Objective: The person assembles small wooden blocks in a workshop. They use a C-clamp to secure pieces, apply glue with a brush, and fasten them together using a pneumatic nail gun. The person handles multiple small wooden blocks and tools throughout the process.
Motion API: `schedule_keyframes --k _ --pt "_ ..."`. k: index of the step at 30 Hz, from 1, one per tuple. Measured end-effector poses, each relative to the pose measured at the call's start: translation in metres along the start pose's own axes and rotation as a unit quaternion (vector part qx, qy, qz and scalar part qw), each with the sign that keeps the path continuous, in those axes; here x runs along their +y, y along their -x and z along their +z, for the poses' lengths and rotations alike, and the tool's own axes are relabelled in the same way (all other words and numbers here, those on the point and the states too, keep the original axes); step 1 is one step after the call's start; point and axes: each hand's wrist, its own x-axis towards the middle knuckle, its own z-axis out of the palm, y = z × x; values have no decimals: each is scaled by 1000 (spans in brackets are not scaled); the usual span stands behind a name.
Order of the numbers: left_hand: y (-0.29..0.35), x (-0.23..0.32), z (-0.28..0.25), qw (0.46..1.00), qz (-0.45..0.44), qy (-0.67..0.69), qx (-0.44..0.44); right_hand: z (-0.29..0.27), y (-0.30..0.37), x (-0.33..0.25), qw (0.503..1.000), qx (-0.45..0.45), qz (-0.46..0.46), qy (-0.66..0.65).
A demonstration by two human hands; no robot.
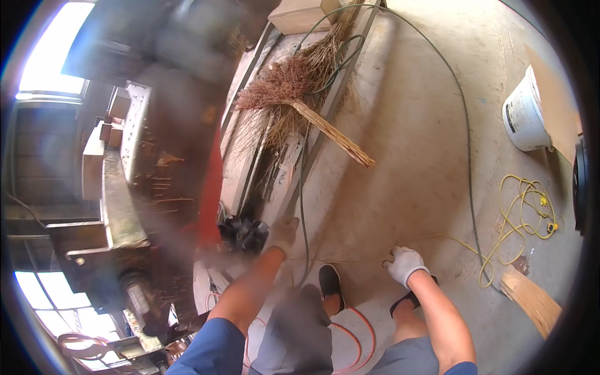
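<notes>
My left hand (pixel 284 234), in a pale work glove, is beside the long metal rail near the dark crumpled bundle (pixel 242 235); a smeared patch of the picture blurs its fingers. My right hand (pixel 405 265), gloved in white and grey, hangs over the floor with its fingers curled closed. A thin pale strand (pixel 340 262) runs across between my hands, toward the right one; whether either hand grips it is unclear. Farther off, a bundle of broom straw with reddish bristly heads (pixel 281 84) lies across the rails, its bound stalk end (pixel 334 134) pointing toward me.
Dark machinery with a red panel (pixel 211 194) stands at left. A dark green cord (pixel 465 125) loops over the floor; a yellow cord (pixel 522 200) lies coiled at right near a white bucket (pixel 525 112) and a wooden piece (pixel 530 300). A red hose (pixel 369 328) curves by my feet.
</notes>
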Motion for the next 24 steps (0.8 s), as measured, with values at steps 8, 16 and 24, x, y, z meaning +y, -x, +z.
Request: schedule_keyframes --k 8,16,24 --pt "-97 -35 14 994 -38 -28 97 47 -121 -7 994 21 -19 104" --pt "-159 -61 8 983 -32 -129 124 85 -184 -24 966 109 -65 223" --pt "-222 -91 25 980 -57 -143 123 117 -242 -10 899 163 -73 401"
